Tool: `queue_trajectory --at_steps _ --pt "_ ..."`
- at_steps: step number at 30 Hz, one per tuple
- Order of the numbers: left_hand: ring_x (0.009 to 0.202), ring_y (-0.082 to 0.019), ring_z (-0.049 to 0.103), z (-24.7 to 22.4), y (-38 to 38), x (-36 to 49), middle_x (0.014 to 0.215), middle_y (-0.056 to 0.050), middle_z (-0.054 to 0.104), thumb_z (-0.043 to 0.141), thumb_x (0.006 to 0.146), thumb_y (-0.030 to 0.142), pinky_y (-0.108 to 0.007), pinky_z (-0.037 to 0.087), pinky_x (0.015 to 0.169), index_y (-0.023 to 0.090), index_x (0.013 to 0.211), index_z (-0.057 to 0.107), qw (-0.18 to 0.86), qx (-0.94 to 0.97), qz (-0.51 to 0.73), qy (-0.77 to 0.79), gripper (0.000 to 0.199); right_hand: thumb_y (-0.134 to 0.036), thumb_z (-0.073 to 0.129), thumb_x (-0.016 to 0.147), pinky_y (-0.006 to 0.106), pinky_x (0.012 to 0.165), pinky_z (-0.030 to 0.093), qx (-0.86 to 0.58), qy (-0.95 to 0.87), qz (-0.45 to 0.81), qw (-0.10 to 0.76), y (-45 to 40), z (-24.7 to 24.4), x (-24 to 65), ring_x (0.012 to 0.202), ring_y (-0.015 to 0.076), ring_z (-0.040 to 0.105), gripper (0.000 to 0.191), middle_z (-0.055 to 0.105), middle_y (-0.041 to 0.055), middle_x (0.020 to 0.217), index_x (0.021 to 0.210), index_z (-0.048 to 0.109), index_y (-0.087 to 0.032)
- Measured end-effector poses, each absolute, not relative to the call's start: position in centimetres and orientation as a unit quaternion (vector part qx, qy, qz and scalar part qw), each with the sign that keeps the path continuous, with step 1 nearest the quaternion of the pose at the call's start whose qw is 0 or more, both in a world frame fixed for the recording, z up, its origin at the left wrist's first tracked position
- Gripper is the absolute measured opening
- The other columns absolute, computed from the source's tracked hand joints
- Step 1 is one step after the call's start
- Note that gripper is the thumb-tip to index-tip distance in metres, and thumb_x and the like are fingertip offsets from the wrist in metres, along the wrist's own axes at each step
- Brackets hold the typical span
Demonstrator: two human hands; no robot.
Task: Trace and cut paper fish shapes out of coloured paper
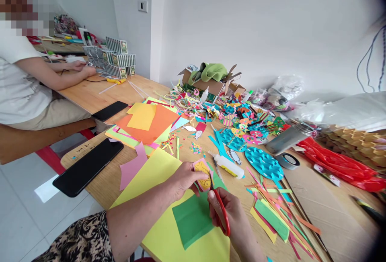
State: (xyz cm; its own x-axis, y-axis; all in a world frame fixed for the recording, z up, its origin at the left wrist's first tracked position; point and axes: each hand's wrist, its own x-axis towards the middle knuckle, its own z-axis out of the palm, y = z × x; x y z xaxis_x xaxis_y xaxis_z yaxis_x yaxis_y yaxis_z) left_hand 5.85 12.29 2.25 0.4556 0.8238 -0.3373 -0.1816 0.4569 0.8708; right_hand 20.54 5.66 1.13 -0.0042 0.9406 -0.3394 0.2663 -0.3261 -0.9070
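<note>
Right hand (233, 213) grips red-handled scissors (221, 209) over a green paper sheet (191, 220); left hand (183, 179) pinches a small pink-edged paper piece with a yellow fish (202, 172), blades at its edge. Beyond lies a white glue bottle (229, 166).

White walls (256, 25), wooden table (90, 91)

Right hand (232, 217) covers most of the red scissors (222, 213), blades barely visible. Yellow paper sheet (169, 222) runs past tabletop's near edge, cut off by frame bottom.
</note>
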Motion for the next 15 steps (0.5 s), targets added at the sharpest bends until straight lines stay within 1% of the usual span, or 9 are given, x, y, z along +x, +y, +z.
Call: queue_trajectory --at_steps 7,11,15 --pt "0.049 -0.012 0.057 2.32 12.28 5.85 0.067 -0.006 0.066 0.064 0.056 0.031 -0.019 0.039 0.035 0.011 0.077 0.067 0.752 0.408 0.334 0.395 0.029 -0.063 0.067 0.067 0.021 0.037 0.032 -0.616 -0.492 0.525 0.321 5.63 1.33 20.5 0.036 0.0108 0.049 0.046 0.055 -0.0043 0.043 0.063 0.048 -0.021" --pt "0.048 -0.012 0.057 2.26 12.34 5.85 0.066 -0.006 0.066 0.064 0.055 0.03 -0.019 0.039 0.035 0.011 0.075 0.066 0.752 0.408 0.333 0.397 0.027 -0.064 0.066 0.068 0.021 0.037 0.031 -0.614 -0.495 0.526 0.319 5.66 1.42 20.51 0.035 0.0103 0.047 0.047 0.054 -0.0043 0.043 0.064 0.049 -0.021" --pt "0.048 -0.013 0.057 2.24 12.33 5.86 0.065 -0.006 0.066 0.064 0.055 0.031 -0.019 0.039 0.035 0.011 0.074 0.066 0.752 0.407 0.333 0.398 0.027 -0.064 0.066 0.068 0.021 0.038 0.032 -0.615 -0.495 0.526 0.316 5.69 1.38 20.52 0.037 0.0105 0.048 0.047 0.055 -0.0039 0.045 0.065 0.049 -0.021"
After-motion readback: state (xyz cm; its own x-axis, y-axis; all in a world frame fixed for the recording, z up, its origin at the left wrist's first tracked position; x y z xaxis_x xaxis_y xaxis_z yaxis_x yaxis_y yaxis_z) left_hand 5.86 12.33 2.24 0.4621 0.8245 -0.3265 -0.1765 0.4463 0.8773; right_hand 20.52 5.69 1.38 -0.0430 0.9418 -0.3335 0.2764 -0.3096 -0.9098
